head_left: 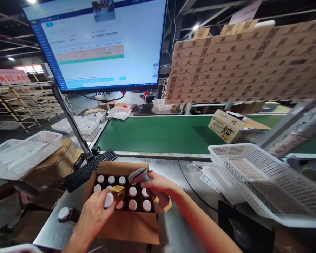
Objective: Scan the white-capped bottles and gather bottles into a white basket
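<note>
Over the box (pixel 126 225), hands hide bottle (pixel 115 196) and scanner (pixel 144 181) partly

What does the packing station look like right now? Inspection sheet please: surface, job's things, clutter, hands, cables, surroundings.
Surface: grey metal bench, with a green conveyor belt behind it.
Job's things: open cardboard box of white-capped bottles; one bottle lifted out, amber with a yellow label; handheld scanner aimed at it.
Clutter: loose bottle left of the box; keyboard; white baskets; papers.
Hands: left hand holds the lifted bottle; right hand grips the scanner.
Cables: black cable runs across the bench right of the box.
Surroundings: monitor overhead, printed carton on the belt, flat cartons stacked behind, shelving racks left.
</note>
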